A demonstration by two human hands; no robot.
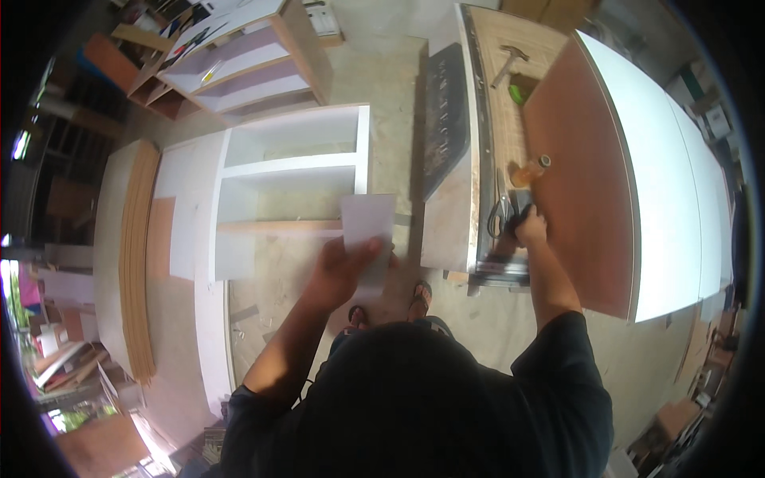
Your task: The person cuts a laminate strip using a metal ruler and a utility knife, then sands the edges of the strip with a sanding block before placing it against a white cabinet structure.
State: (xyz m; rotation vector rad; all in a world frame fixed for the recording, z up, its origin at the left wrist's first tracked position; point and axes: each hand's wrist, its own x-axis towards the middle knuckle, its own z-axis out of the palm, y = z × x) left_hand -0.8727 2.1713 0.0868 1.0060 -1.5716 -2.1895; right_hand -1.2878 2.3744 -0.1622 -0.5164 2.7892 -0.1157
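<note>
My left hand (347, 269) holds a pale grey-white rectangular strip (368, 221) upright in front of my body, thumb across its face. Over on the right, my right hand (532, 229) is closed around a dark object with a flat grey end (520, 201) on the workbench; its exact kind is unclear. Beside that hand lies a pair of black-handled scissors (498, 213). A jar or bottle with amber contents (531, 170) is just beyond it. Farther up the bench (498, 32) are a hammer (508, 65) and a green object (519, 91).
A large white-faced panel cabinet (653, 159) rises along the bench's right side. To the left are a white open frame cabinet (295, 166) and a stack of boards (137, 263). A shelf unit (247, 68) stands at the far left. Scraps lie at the lower left.
</note>
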